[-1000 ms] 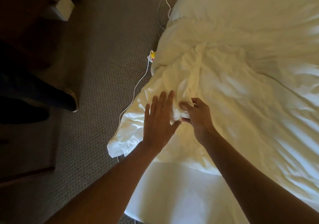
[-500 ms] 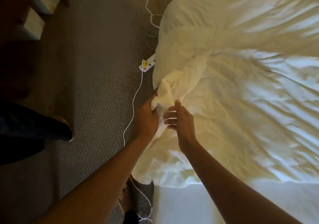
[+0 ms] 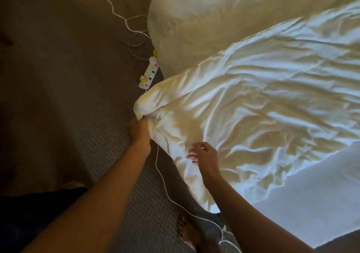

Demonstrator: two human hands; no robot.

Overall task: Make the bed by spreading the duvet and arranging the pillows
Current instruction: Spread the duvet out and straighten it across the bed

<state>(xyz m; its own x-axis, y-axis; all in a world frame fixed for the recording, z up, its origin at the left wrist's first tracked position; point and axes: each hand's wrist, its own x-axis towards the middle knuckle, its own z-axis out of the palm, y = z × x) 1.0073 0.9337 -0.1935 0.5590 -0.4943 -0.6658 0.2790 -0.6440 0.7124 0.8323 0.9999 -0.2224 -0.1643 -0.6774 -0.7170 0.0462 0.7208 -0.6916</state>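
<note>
Left hand (image 3: 139, 133) has its fingers clamped on a bunched corner of the duvet (image 3: 253, 106), just off the side of the bed. The rest of the duvet spreads rumpled away from those fingers to the right, over the bed. Right hand (image 3: 204, 156) is over the duvet's near edge, fingers apart and loosely bent, holding nothing; can't tell if they touch the fabric. Power strip (image 3: 149, 75) lies on the carpet just beyond the left fingers, and its cable (image 3: 161, 176) runs between both wrists. Bare sheet (image 3: 311, 204) shows right of the right hand.
</note>
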